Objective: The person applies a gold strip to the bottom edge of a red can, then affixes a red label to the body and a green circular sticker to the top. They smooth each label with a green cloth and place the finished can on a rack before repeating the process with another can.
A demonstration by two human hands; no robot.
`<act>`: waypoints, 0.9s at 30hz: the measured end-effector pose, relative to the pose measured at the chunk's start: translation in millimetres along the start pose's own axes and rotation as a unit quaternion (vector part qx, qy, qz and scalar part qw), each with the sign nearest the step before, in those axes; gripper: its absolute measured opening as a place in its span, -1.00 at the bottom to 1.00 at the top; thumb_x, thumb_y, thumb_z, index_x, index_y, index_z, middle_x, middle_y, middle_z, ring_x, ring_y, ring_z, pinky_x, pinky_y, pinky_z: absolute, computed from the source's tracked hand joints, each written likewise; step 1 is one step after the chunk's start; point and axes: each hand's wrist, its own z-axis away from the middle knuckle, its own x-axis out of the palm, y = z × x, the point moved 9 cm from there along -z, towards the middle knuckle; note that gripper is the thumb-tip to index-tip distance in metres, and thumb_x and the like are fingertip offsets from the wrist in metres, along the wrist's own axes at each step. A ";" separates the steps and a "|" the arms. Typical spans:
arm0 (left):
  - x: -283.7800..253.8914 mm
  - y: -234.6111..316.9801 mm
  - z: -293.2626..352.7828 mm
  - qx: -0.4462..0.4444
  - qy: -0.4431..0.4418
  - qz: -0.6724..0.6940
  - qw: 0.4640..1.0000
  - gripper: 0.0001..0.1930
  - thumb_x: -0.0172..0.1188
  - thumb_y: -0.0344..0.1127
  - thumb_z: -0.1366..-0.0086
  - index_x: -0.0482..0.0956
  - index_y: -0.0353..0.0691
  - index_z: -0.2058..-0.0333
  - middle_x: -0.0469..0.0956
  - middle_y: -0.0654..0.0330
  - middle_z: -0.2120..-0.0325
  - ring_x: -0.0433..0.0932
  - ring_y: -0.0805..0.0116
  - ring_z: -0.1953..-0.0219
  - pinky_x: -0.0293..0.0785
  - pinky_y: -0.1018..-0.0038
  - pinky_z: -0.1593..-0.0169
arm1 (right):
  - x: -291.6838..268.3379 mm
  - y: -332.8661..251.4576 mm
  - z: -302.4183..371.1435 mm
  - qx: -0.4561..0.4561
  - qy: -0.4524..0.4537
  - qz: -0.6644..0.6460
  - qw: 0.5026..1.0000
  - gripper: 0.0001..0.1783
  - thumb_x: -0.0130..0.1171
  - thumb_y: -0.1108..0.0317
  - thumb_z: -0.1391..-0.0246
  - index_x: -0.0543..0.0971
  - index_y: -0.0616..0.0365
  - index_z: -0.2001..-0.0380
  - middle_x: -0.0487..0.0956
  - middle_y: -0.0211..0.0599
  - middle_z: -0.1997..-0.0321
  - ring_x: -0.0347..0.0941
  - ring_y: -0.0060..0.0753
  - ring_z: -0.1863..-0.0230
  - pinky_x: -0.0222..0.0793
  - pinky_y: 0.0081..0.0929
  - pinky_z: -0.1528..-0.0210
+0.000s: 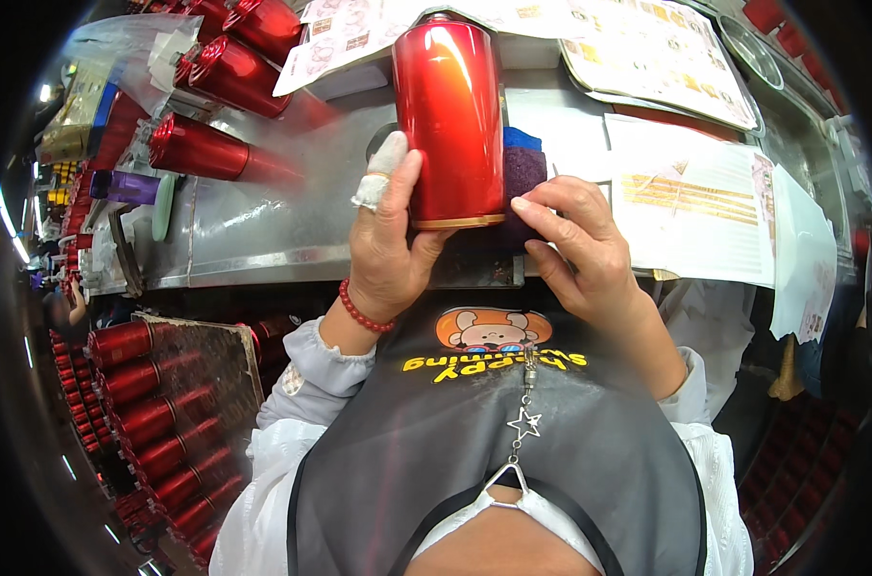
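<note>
A glossy red metallic bottle point(450, 115) with a gold-coloured rim at its near end is in my left hand point(390, 216). My left thumb is under that end and the fingers lie along its left side; one finger is wrapped in white. My right hand point(582, 230) hovers at the bottle's lower right edge, fingers bent, thumb apart from them. I see nothing between them, and whether a fingertip touches the bottle is unclear. Just beyond those fingertips is a dark purple cloth or pad point(525, 171) with a blue piece point(522, 137) behind it, partly hidden by the bottle.
Several red bottles lie at the far left, one point(198, 149) nearest. Printed sheets point(657, 58) cover the back and right of the metal table point(263, 230); a sheet with gold strips point(690, 197) lies right. Below left, a rack holds rows of red bottles point(157, 413). A purple object point(126, 187) is far left.
</note>
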 end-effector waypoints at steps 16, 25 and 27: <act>13.3 -32.4 0.5 -0.199 -0.016 0.292 0.935 -0.18 0.29 -0.04 -0.39 0.10 -0.46 -0.37 0.27 -0.08 -0.29 0.27 0.13 -0.36 0.18 0.24 -0.41 | 15.2 -7.7 -2.4 -0.016 -0.024 0.010 1.000 -0.33 0.36 0.61 0.20 0.64 0.00 -0.10 0.45 -0.21 0.05 0.48 -0.11 0.02 0.49 -0.20 0.00; 14.8 -32.8 1.1 -0.203 -0.009 0.319 0.926 -0.20 0.30 -0.11 -0.38 0.11 -0.46 -0.37 0.26 -0.08 -0.30 0.27 0.14 -0.35 0.18 0.23 -0.41 | 17.9 -8.2 -5.8 0.008 -0.055 0.002 0.998 -0.30 0.33 0.75 0.21 0.69 0.02 -0.10 0.41 -0.15 0.01 0.45 -0.12 0.00 0.48 -0.33 0.00; 14.4 -33.3 1.5 -0.204 -0.010 0.316 0.927 -0.20 0.30 -0.12 -0.38 0.11 -0.46 -0.37 0.26 -0.07 -0.30 0.27 0.14 -0.35 0.18 0.23 -0.41 | 17.7 -7.8 -6.7 0.013 -0.059 -0.005 0.998 -0.32 0.34 0.74 0.19 0.69 0.02 -0.09 0.40 -0.15 0.01 0.45 -0.13 0.00 0.48 -0.33 0.00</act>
